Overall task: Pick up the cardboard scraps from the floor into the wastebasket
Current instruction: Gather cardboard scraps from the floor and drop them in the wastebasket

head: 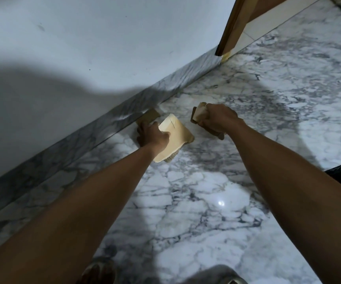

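Two hands at work: both reach down to the marble floor (216, 212) near the foot of the wall, seen from the one head view.
Left hand: the left hand (152, 138) has its fingers curled round a large pale cardboard piece (175, 132), thumb on the upper face, the other fingers hidden beneath it; the fingertips also reach toward a smaller brown scrap (152, 116).
Brown scrap: it lies at the floor's edge, touching the grey skirting (95, 130) along the wall (104, 37); whether the left fingers already grip it I cannot tell.
Right hand: the right hand (219, 118) is closed in a fist round a bundle of scraps (199, 113), which sticks out past the knuckles on both sides of the fist; fingers pressed together and wrapped round the bundle.
Where the scraps are: all in view are in or just beside the hands, close to the skirting, well apart from the door frame (235, 27) at the floor's far corner.
Wastebasket: not in view.
Step in hand: judged from the grips, this is the gathering stage, with both hands loaded and the last scrap by the skirting about to be taken.
Next move calls for: sliding the brown scrap away from the skirting to get fingers under it without dropping the large piece, then rising and turning to find the wastebasket.
Risk: a full left hand may let the big piece slip while pinching the small one.
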